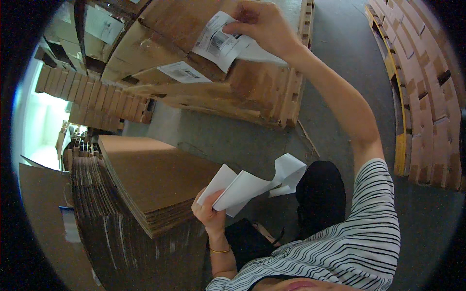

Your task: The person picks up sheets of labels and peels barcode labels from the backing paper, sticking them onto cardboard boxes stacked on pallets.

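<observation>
My right hand (pixel 272 30) is raised over a large cardboard box (pixel 257 85), fingers pinched on a white printed label (pixel 216 42). The label curls, with its printed side showing and its lower edge close to the box; whether it touches cannot be told. Another label (pixel 184 72) lies flat on the box beside it. Lower down, my left hand (pixel 208 208) grips a folded strip of white label paper (pixel 245 189). The strip's loose end curls out to the right, above my dark trouser leg.
A stack of flat cardboard sheets (pixel 160 169) stands at the left, close to my left hand. The box rests on a wooden pallet (pixel 291 97). More boxes on a yellow-edged pallet (pixel 400 150) line the right side, across a grey floor. A thin stick (pixel 309 138) lies on it.
</observation>
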